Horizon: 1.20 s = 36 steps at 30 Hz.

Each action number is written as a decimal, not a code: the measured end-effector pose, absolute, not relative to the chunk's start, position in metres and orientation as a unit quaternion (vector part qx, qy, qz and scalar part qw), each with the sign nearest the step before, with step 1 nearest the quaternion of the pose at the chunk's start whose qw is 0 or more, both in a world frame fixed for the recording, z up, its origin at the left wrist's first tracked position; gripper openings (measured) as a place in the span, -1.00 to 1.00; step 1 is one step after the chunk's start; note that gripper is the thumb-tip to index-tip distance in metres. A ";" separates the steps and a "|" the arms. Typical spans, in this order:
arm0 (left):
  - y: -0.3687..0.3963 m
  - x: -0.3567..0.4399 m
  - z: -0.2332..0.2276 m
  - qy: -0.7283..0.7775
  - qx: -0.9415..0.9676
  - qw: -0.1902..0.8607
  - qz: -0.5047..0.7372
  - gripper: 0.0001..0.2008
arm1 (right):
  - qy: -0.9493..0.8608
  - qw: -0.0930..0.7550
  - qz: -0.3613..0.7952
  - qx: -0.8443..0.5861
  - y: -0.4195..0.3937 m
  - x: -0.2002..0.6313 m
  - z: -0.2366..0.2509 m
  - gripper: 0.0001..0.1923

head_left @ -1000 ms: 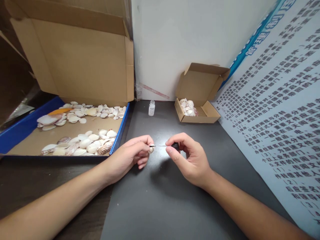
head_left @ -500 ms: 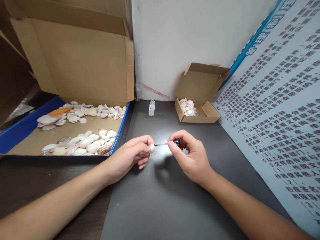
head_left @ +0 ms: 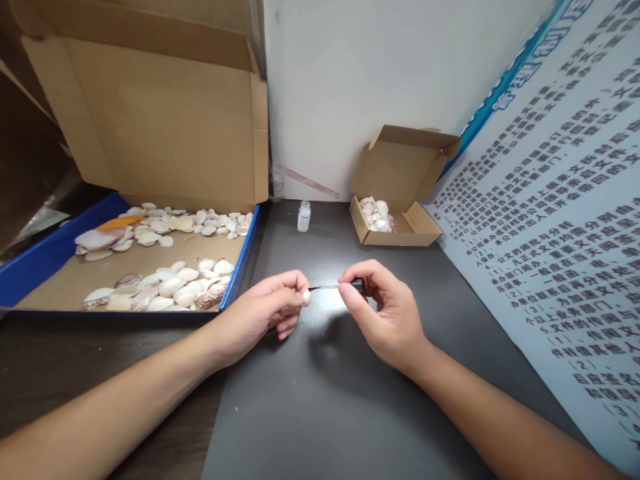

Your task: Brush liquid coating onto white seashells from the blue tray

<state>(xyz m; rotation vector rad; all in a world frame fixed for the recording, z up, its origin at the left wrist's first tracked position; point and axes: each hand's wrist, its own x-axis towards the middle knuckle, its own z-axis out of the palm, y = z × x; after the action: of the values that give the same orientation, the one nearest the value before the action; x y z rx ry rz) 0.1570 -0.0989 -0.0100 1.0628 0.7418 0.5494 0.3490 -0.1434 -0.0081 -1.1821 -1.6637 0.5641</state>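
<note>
Between the thumb and fingers of my left hand [head_left: 280, 301] is a small white shell [head_left: 307, 298], mostly covered by the fingertips. My right hand [head_left: 383, 310] pinches the black cap of a thin brush [head_left: 327, 287], held level and pointing left. The brush's dark tip meets the shell's upper edge. Behind the hands, a small clear glass bottle [head_left: 303, 217] with a printed label stands upright with its neck uncapped.
At left, an open cardboard box with a blue rim [head_left: 240, 257] holds many shells [head_left: 170, 287] in two groups. A smaller open box [head_left: 400, 238] with shells stands at back right. A printed sheet [head_left: 545, 267] slopes along the right side.
My right hand and the brush have shifted slightly to the right. The shell in my left hand has moved a little to the right too; the brush tip stays at it.
</note>
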 end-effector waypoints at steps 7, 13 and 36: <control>-0.098 0.156 -0.011 0.336 0.493 0.761 0.254 -0.90 | -0.701 0.491 0.241 -0.458 -0.141 0.347 -0.011 -0.95; -0.098 0.157 -0.011 0.334 0.493 0.762 0.254 -0.88 | -0.687 0.500 0.221 -0.478 -0.142 0.348 -0.009 -0.93; -0.098 0.157 -0.013 0.338 0.493 0.761 0.251 -0.89 | -0.686 0.482 0.245 -0.487 -0.142 0.348 -0.008 -0.94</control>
<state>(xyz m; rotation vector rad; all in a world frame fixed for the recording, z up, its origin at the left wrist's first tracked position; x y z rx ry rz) 0.1565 -0.0978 -0.0129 1.0731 0.7363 0.5473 0.3483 -0.1421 -0.0081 -1.1868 -1.6731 0.5977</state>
